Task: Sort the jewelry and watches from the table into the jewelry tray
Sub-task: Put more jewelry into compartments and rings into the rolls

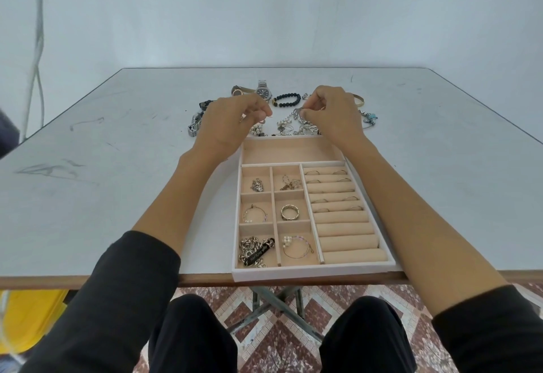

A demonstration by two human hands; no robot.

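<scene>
Left hand (232, 123) pinching small thin metal piece (266, 120), right hand (335, 114) pinching silver chain jewelry (297, 113), beige compartmented jewelry tray (293, 274) just nearer, scuffed grey tabletop (117, 167)

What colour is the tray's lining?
Pale peach-beige inside the tray, with a white rim; clearest in head view.

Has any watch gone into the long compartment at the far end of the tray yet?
No, the long far compartment shows only bare beige lining, and the steel watch lies on the table beyond the tray.
</scene>
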